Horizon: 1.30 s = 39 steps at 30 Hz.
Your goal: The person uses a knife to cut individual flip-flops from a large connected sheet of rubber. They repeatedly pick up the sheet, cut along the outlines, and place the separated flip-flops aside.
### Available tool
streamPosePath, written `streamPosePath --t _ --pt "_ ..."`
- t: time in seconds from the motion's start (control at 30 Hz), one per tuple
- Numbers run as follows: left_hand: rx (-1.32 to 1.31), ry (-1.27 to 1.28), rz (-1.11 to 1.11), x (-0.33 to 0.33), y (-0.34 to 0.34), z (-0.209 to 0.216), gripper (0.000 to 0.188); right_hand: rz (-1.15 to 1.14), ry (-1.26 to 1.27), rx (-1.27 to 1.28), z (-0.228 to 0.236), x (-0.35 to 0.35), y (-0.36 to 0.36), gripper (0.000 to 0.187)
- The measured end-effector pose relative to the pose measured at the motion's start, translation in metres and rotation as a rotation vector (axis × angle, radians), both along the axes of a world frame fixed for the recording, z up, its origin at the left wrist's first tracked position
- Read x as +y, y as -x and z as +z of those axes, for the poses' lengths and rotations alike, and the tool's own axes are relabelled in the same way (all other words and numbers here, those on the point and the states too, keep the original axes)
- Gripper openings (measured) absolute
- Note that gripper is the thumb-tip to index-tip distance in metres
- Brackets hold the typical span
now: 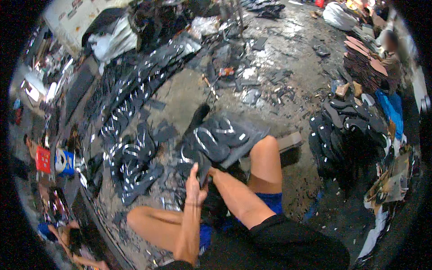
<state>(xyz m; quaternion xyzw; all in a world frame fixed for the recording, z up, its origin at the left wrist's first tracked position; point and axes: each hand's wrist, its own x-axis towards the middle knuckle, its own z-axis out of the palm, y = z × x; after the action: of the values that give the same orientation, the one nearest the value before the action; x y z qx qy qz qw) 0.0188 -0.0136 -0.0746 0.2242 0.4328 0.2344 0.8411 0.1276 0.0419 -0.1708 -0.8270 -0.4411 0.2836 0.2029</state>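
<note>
My left hand [194,189] is closed on a black flip-flop [198,160], its thumb laid along the sole. The flip-flop is tilted up in front of me and has a white-edged strap. Close beside it, my right hand [211,173] is at the flip-flop's lower edge; its fingers are mostly hidden behind the sole. Just beyond my hands, more black flip-flops with white-trimmed straps [214,143] lie side by side on a dark flat board [253,131] across my lap.
A heap of strapped flip-flops [135,162] spreads on the floor at left. Dark soles [335,130] are piled at right, near a low wooden piece [288,141]. Black scraps litter the floor ahead. One person [390,49] sits at far right; another person's arm [63,238] shows lower left.
</note>
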Motion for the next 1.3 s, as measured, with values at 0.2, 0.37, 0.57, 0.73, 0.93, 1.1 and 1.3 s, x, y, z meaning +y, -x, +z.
streamPosePath --t 0.2,0.37,0.57,0.73,0.93,1.1,1.3 --pt "0.375 -0.376 0.113 -0.083 0.085 0.080 0.040 -0.127 -0.277 0.847 0.018 0.023 0.032 0.040" --pt "0.707 -0.681 -0.572 -0.108 0.162 0.115 0.051 -0.038 -0.417 1.569 0.058 -0.066 0.054 0.026" --pt "0.191 -0.766 -0.110 -0.063 0.124 0.130 0.073 0.004 -0.407 1.376 0.128 -0.152 0.019 0.022" --pt "0.304 -0.972 -0.032 -0.070 0.105 0.150 0.031 0.062 -0.569 1.371 0.196 -0.161 0.030 0.035" --pt "0.615 -1.272 -0.028 -0.079 0.102 0.157 0.025 0.055 -0.590 0.918 0.212 -0.171 0.039 0.033" --pt "0.153 -0.848 -0.029 -0.057 0.119 0.148 0.029 0.150 -0.479 0.957 0.232 -0.162 0.040 0.031" --pt "0.459 -1.271 -0.017 -0.059 0.116 0.136 0.026 0.239 -0.667 0.601 0.218 -0.164 0.051 0.034"
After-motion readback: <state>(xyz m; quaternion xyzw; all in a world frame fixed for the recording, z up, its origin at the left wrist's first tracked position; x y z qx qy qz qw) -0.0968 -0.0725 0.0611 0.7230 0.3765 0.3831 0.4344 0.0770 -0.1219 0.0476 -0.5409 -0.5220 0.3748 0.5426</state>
